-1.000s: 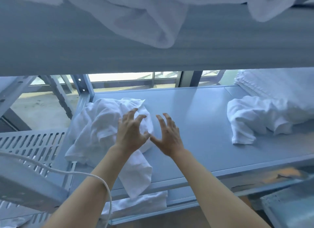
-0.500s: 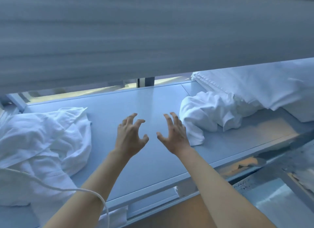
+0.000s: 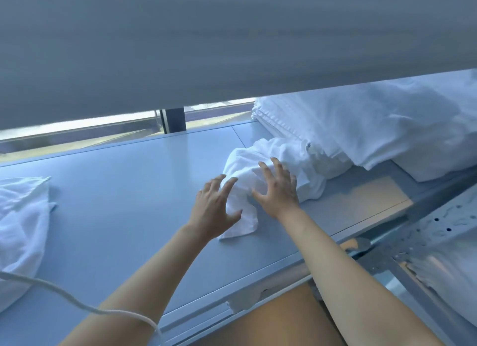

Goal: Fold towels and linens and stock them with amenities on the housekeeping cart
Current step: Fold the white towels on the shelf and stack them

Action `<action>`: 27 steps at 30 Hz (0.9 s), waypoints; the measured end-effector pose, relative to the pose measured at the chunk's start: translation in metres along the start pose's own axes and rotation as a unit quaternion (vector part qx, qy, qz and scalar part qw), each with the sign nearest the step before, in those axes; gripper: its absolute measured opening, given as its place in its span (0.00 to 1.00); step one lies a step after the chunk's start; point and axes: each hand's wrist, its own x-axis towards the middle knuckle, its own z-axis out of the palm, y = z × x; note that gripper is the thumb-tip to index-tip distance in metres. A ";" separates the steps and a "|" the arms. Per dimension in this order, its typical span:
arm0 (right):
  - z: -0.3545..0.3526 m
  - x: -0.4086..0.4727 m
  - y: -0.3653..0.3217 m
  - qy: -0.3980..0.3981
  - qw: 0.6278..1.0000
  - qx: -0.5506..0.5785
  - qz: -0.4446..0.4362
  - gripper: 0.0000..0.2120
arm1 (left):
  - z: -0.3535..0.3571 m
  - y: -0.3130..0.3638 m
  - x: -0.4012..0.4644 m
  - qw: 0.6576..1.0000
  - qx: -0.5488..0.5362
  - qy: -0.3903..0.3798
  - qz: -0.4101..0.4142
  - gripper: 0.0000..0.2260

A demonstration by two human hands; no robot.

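Both hands are spread wide, fingers apart, and grip nothing. The right hand (image 3: 277, 191) is over the crumpled white cotton towel (image 3: 260, 180) and looks to touch it; the left hand (image 3: 214, 206) is at its left edge. The towel lies on the grey-blue metal shelf (image 3: 129, 203), its long axis running from near-left to far-right, toward the stack of folded white linens (image 3: 374, 129).

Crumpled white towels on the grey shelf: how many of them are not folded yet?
2. One crumpled towel lies under both spread hands, beside the folded stack; the other towel lies at the left edge. More may be hidden.
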 end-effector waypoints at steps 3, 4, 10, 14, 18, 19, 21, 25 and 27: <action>0.004 0.012 0.022 -0.012 0.999 -0.029 -0.003 0.39 | 0.019 0.011 0.018 0.999 0.022 -0.036 0.015 0.41; 0.004 0.016 0.029 -0.014 0.999 -0.041 -0.001 0.40 | 0.026 0.013 0.022 0.998 0.026 -0.048 0.019 0.41; 0.020 0.020 0.049 -0.106 0.993 -0.040 0.018 0.38 | 0.051 0.009 0.013 0.998 0.025 -0.054 0.004 0.30; 0.032 0.011 0.037 -0.113 0.994 -0.012 -0.003 0.36 | 0.049 0.002 -0.006 0.999 0.022 -0.036 -0.009 0.29; 0.039 -0.002 0.014 -0.105 0.993 -0.008 -0.056 0.37 | 0.041 -0.010 -0.039 0.999 0.016 -0.016 -0.029 0.30; 0.041 -0.005 0.006 -0.104 0.992 -0.002 -0.070 0.37 | 0.039 -0.014 -0.049 0.999 0.016 -0.012 -0.038 0.30; 0.047 -0.011 -0.013 -0.107 0.989 0.012 -0.100 0.36 | 0.034 -0.022 -0.070 0.997 0.020 -0.006 -0.068 0.30; 0.060 -0.019 -0.060 -0.115 0.979 0.035 -0.166 0.35 | 0.022 -0.039 -0.113 0.992 0.044 0.016 -0.121 0.30; 0.068 -0.023 -0.083 -0.120 0.972 0.054 -0.196 0.35 | 0.015 -0.047 -0.136 0.988 0.060 0.028 -0.142 0.30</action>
